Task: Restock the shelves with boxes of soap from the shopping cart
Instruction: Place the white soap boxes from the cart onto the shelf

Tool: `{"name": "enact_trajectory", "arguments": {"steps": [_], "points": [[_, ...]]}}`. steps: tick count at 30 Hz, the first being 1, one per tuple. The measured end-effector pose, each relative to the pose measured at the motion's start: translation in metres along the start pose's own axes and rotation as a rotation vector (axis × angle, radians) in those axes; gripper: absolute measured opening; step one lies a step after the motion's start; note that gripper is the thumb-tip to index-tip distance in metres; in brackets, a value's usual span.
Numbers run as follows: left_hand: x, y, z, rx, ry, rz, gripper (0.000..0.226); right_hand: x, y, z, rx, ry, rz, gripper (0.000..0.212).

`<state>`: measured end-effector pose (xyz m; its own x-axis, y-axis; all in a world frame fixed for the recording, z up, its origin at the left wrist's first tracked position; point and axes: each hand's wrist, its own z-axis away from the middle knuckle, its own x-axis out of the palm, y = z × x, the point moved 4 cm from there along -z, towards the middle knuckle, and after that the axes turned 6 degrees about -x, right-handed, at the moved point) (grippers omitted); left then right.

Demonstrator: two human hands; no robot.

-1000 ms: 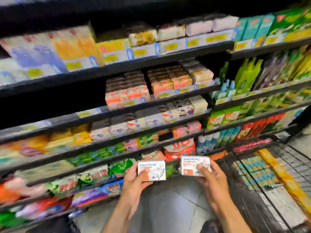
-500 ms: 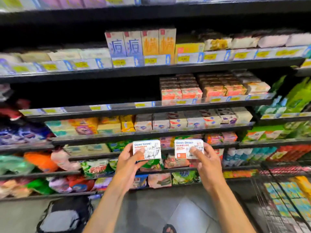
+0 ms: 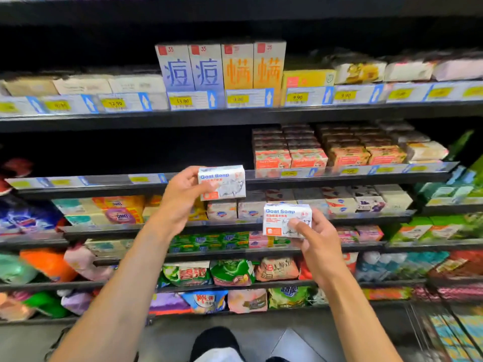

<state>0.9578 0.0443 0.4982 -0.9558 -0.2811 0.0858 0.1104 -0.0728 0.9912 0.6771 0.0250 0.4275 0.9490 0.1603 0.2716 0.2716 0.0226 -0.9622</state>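
Note:
My left hand [image 3: 180, 197] grips a white Goat Soap box [image 3: 222, 182], raised to the front edge of the second shelf [image 3: 104, 184], beside a dark gap left of the orange Goat Soap boxes [image 3: 290, 159]. My right hand [image 3: 317, 236] holds a second white Goat Soap box [image 3: 286, 222] lower down, in front of the third shelf's soap bars. Only a corner of the shopping cart [image 3: 444, 333] shows at the bottom right, with packets inside.
Black shelves full of soap boxes, bags and pouches fill the view. Tall blue and orange boxes [image 3: 222, 66] stand on the upper shelf. A dark bag [image 3: 56, 343] lies on the floor at the lower left. My shoe [image 3: 214, 340] shows below.
My left hand has lifted its box up to the second shelf's edge. My right hand stays lower with its box. The view has swung left and the cart has slid almost out of frame.

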Motion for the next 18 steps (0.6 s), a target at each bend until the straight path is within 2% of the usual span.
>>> {"name": "enact_trajectory", "arguments": {"steps": [2, 5, 9, 15, 18], "points": [[-0.005, 0.009, -0.022, 0.013, -0.004, -0.061, 0.029, -0.001, 0.006, -0.006, 0.001, 0.016, 0.010, 0.031], [-0.014, 0.019, -0.060, 0.053, -0.016, -0.119, 0.030, 0.001, 0.013, -0.018, -0.022, 0.043, 0.002, 0.030], [-0.025, 0.024, -0.111, 0.068, -0.025, -0.168, 0.033, 0.010, 0.025, -0.035, -0.088, 0.025, -0.018, 0.043], [-0.029, 0.017, -0.191, 0.072, -0.158, -0.273, 0.035, 0.022, 0.046, -0.060, -0.169, -0.006, -0.037, 0.040], [-0.030, 0.014, -0.228, 0.074, -0.169, -0.347, 0.035, 0.027, 0.056, -0.072, -0.166, 0.016, -0.068, 0.043]]}}
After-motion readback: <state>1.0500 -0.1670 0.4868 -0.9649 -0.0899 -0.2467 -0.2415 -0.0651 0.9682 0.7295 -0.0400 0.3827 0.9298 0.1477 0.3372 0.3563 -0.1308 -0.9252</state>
